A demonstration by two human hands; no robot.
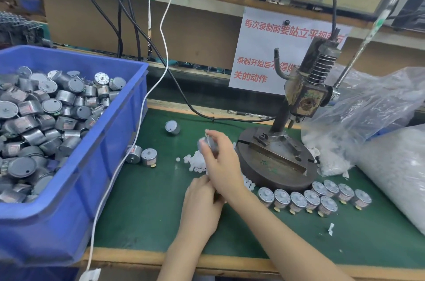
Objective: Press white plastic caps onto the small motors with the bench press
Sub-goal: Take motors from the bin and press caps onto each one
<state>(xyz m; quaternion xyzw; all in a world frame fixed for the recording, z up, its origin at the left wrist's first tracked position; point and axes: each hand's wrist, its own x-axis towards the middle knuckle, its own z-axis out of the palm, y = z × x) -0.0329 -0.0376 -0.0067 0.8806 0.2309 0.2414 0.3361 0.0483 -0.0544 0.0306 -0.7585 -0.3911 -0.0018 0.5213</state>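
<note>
Many motors (46,105) in blue bin (110,142)

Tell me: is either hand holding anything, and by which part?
The right hand grips a small motor by its round side. The left hand is partly hidden under that wrist; whether it holds anything cannot be told.
</note>
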